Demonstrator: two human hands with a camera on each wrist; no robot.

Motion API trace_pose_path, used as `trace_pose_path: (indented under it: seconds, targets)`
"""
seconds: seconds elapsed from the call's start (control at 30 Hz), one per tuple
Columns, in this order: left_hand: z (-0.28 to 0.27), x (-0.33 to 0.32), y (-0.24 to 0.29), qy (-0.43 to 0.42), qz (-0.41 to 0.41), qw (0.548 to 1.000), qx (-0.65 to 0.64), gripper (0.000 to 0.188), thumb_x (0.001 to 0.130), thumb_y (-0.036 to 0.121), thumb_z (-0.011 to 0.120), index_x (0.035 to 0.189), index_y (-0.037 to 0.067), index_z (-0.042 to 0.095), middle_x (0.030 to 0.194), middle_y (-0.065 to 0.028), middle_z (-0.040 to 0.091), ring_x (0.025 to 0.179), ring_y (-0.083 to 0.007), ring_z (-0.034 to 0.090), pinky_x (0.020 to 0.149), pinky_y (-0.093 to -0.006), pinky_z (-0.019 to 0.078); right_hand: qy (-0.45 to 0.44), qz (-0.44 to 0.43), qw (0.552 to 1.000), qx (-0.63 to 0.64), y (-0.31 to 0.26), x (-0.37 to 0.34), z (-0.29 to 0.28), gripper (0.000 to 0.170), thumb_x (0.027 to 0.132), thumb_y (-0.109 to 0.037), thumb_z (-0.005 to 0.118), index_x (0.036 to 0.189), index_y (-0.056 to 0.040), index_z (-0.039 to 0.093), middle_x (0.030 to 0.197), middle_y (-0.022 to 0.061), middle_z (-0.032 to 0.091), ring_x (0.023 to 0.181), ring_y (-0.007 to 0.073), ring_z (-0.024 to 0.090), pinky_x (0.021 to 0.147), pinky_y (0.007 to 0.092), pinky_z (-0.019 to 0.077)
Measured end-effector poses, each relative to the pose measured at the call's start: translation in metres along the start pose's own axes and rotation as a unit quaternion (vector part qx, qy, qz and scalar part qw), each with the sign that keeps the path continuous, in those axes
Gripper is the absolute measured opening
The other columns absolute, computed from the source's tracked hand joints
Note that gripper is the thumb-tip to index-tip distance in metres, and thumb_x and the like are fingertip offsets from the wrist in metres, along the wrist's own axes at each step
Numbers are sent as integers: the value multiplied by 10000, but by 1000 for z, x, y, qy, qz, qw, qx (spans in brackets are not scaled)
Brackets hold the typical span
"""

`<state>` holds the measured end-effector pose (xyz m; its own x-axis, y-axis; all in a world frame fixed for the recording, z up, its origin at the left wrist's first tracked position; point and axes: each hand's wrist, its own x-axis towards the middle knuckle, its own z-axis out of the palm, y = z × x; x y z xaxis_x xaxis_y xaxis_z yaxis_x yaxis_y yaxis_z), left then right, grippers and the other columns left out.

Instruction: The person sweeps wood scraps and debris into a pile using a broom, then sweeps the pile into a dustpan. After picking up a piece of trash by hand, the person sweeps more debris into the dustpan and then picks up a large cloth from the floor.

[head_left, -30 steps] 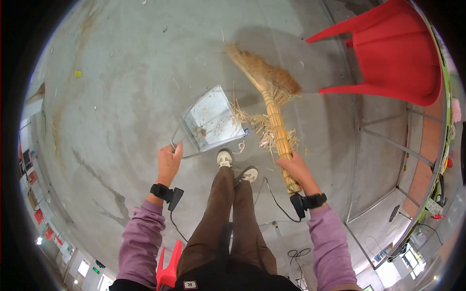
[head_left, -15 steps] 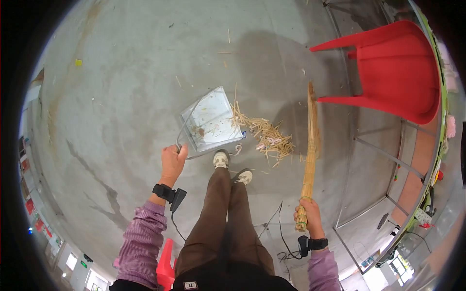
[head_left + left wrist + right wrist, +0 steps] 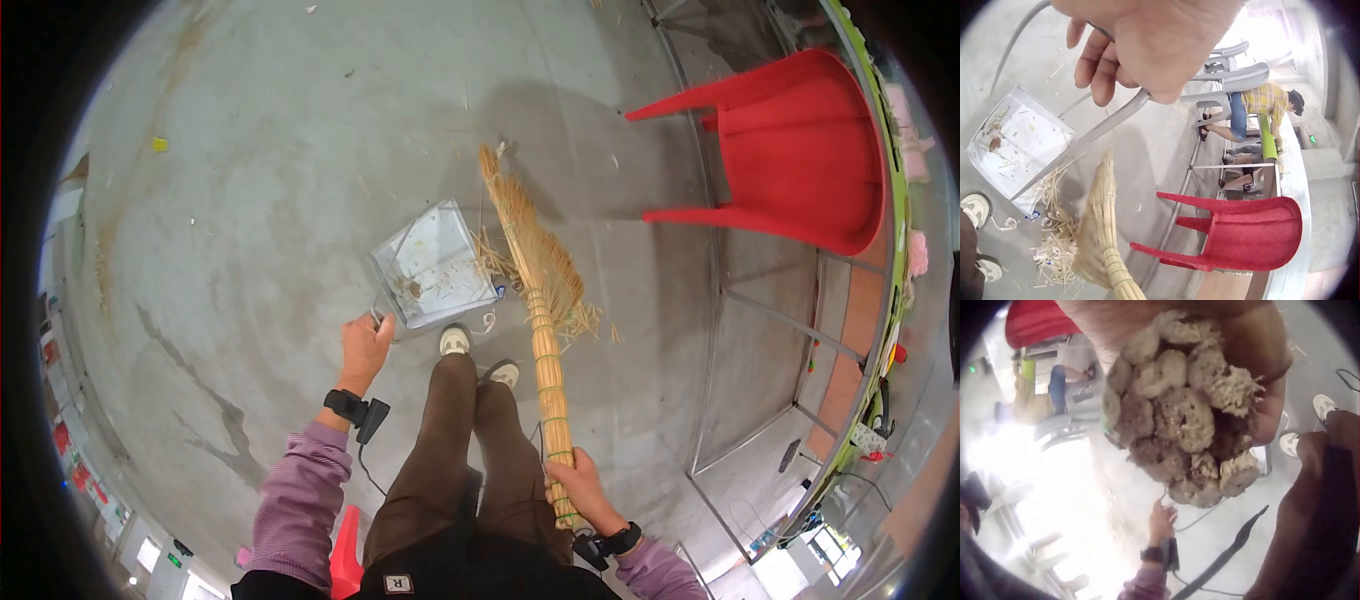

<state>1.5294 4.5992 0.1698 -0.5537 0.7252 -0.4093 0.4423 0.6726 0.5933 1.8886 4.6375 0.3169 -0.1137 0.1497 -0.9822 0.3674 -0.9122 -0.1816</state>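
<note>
The right hand (image 3: 583,487) gripped the broom (image 3: 540,340), its bristles over straw beside the dustpan's (image 3: 440,262) edge; open floor (image 3: 270,200) stretched beyond. The left hand (image 3: 366,350), arm reaching forward, clasped the dustpan's handle.

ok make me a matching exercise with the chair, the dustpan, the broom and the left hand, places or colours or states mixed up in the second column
Column one:
1. chair
2. dustpan
3. broom
4. left hand

Column two:
A. held in the right hand
B. red
C. curled round a metal handle
D. has scraps lying in it

Pairs: 1-B, 2-D, 3-A, 4-C
</note>
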Motion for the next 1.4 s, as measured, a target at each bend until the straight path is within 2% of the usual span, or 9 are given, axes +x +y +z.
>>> trace_pose_path:
  seconds: [0.13,0.23,0.3,0.43,0.53,0.67,0.87,1.23,1.4]
  targets:
    - [-14,2,30,208,187,951,131,204,809,167,592,860,-29,570,735,-149,614,655,-345,579,798,-428,434,-17,-22,999,15,-48,12,13,268,827,-171,611,972,-13,451,696,72,546,485,160,552,413,280,450]
    - [-32,-11,75,136,233,960,69,279,806,164,621,990,-30,539,916,-147,607,745,-282,593,744,-386,462,-18,-32,999,35,-82,26,46,211,855,-189,582,919,-34,454,694,70,548,503,155,552,415,280,450]
    - [-25,-19,90,-206,14,964,-166,372,802,203,657,1054,-31,517,964,-140,580,802,-198,576,690,-333,468,4,-52,998,41,-84,41,70,218,860,-198,584,929,-41,450,699,67,546,516,152,555,421,283,454]
    - [28,3,87,-357,-139,878,-285,551,792,208,687,1218,-18,422,969,-120,579,862,-179,562,742,-307,460,-44,-98,987,116,-77,64,116,252,863,-200,598,949,-30,433,711,80,543,516,163,558,433,295,464]
    - [34,26,122,-346,-133,903,-218,728,746,180,730,1284,-8,278,924,-109,569,823,-162,550,710,-289,461,-37,-407,904,-126,-51,95,120,290,880,-258,577,984,-26,438,722,78,562,550,157,578,461,287,467]
    - [48,26,95,-300,-127,902,-285,782,716,173,713,1321,-15,254,958,-145,557,839,-189,569,719,-310,479,-398,-35,871,-285,-137,143,31,381,889,-396,536,1053,-53,508,752,52,589,592,133,598,475,267,456]
    - [62,-57,100,-298,-217,864,-344,752,754,45,648,1370,58,217,965,-100,539,871,-163,568,750,-303,482,-89,-138,941,-296,-302,299,-95,319,919,-348,487,990,-42,543,713,39,599,539,102,556,462,216,435]
    - [76,-119,137,-311,-375,751,-445,790,768,38,690,1391,70,205,1240,-129,453,1159,-207,450,974,-345,368,-62,-168,981,-77,-467,488,-82,362,844,-456,606,978,-125,550,748,-24,531,640,74,511,561,231,422]
    - [61,-94,145,-344,-380,810,-285,703,767,43,668,1372,36,309,1312,-161,426,1195,-248,450,994,-338,376,-122,-195,973,26,-485,526,-70,218,855,-303,622,880,-99,551,722,-7,516,624,93,501,545,241,399]
